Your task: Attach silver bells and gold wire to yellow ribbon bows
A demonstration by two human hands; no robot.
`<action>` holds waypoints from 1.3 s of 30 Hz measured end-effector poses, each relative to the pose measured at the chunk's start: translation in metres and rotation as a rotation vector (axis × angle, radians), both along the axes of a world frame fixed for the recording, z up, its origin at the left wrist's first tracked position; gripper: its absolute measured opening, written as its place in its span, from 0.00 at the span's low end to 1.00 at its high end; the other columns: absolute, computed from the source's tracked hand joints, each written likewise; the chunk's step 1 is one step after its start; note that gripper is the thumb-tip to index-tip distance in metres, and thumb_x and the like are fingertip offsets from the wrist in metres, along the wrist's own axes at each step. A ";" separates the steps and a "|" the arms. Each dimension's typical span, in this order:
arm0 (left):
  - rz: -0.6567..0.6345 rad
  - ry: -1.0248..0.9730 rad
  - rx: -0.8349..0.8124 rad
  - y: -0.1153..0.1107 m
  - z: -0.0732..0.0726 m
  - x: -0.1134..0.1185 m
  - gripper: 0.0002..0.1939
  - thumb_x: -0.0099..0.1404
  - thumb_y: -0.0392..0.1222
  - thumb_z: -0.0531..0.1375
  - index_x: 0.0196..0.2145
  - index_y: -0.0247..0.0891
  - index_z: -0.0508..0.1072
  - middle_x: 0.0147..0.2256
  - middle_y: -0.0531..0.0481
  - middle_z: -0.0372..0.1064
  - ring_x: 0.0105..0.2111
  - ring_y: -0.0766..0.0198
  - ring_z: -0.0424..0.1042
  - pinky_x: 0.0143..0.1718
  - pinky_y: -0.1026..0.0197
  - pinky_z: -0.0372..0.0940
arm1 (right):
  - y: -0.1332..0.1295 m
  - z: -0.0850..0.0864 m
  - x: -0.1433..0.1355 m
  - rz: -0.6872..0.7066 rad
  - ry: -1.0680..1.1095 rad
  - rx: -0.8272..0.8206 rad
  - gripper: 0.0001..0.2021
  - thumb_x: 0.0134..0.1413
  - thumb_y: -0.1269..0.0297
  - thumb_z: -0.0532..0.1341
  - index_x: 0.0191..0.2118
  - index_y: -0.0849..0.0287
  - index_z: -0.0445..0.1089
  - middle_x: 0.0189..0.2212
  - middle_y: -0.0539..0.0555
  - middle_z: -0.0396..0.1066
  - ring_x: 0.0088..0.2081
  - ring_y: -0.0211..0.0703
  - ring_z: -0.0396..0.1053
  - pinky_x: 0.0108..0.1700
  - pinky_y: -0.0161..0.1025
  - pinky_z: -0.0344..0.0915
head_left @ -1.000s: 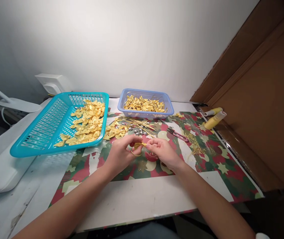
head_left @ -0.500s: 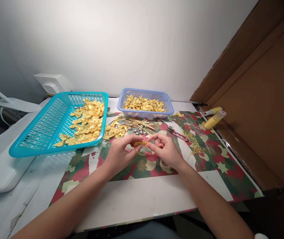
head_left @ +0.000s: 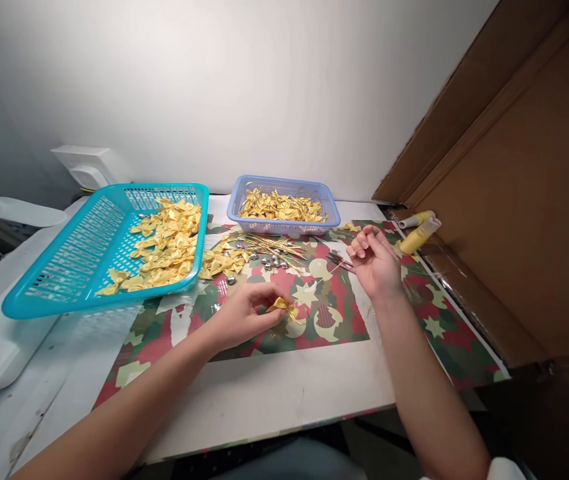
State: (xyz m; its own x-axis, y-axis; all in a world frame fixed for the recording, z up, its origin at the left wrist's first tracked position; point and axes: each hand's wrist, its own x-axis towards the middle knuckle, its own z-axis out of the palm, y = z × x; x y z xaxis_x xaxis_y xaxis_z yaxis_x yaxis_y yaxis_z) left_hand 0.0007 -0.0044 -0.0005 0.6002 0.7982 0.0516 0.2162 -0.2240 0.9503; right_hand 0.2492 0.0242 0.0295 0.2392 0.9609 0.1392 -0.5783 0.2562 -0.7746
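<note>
A yellow satin bow (head_left: 280, 304) is pinched between the thumb and fingers of my left hand (head_left: 252, 315), over the patterned sheet. My right hand (head_left: 375, 261) is raised to the right with its fingers drawn together; a thin strand seems to hang near them, but what they hold is too small to name. Beside that hand lies a pair of tweezers or snips (head_left: 340, 261), partly hidden. Silver bells (head_left: 273, 262) and gold twist ties (head_left: 277, 247) lie beyond my left hand, next to a pile of loose yellow bows (head_left: 222, 261).
A turquoise basket (head_left: 104, 250) of yellow bows stands at the left, a blue-purple basket (head_left: 284, 227) of bows at the back. Yellow rolls (head_left: 420, 235) lie at the right by a cardboard wall (head_left: 509, 187). A lamp base (head_left: 24, 211) is at far left.
My hands have parted. The right one has moved up and right, away from the bow, while the left one keeps the bow. The view has shifted slightly.
</note>
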 end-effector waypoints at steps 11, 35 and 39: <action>-0.050 -0.289 -0.378 -0.006 0.006 0.006 0.07 0.59 0.40 0.62 0.35 0.37 0.68 0.32 0.53 0.65 0.28 0.69 0.65 0.29 0.66 0.66 | -0.003 0.001 -0.004 0.045 -0.016 -0.030 0.05 0.54 0.73 0.58 0.30 0.56 0.66 0.22 0.45 0.53 0.21 0.30 0.54 0.26 0.29 0.60; 0.143 0.004 -0.343 0.002 -0.001 0.005 0.12 0.56 0.46 0.63 0.30 0.36 0.68 0.25 0.51 0.71 0.27 0.65 0.71 0.27 0.64 0.64 | 0.009 -0.022 -0.012 -0.041 -0.136 -0.120 0.06 0.48 0.65 0.65 0.30 0.57 0.67 0.21 0.44 0.61 0.22 0.30 0.60 0.31 0.31 0.66; 0.150 0.034 -0.297 0.003 -0.003 0.004 0.10 0.55 0.45 0.63 0.29 0.36 0.68 0.30 0.47 0.74 0.31 0.62 0.74 0.30 0.62 0.67 | 0.010 -0.024 -0.011 -0.043 -0.144 -0.126 0.07 0.47 0.64 0.66 0.29 0.57 0.67 0.20 0.43 0.61 0.22 0.30 0.60 0.30 0.31 0.66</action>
